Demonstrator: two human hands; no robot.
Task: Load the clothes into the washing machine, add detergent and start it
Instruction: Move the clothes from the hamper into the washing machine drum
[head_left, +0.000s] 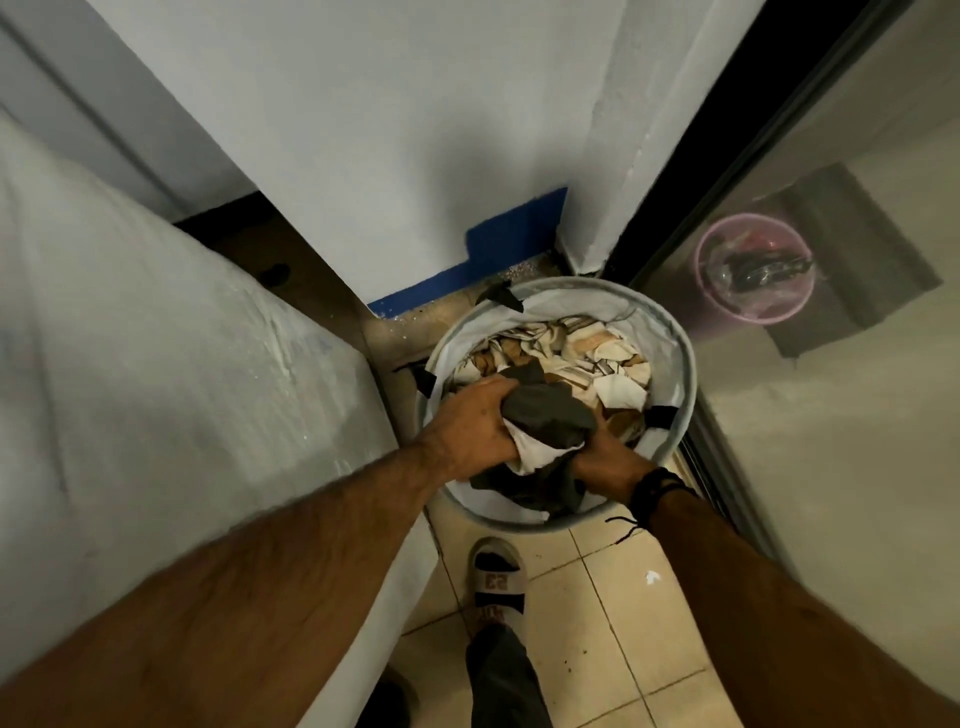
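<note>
1. Two bare hands reached into the round grey fabric laundry basket (680, 358) standing on the tiled floor (613, 587).
2. Inside lay cream-and-brown crumpled clothes (587, 353).
3. The left hand (470, 426) and right hand (605, 454) had fingers clenched around a dark grey-and-white garment bundle (545, 415).
4. Soft and light, it likely needs a gathered grip underneath.
</note>
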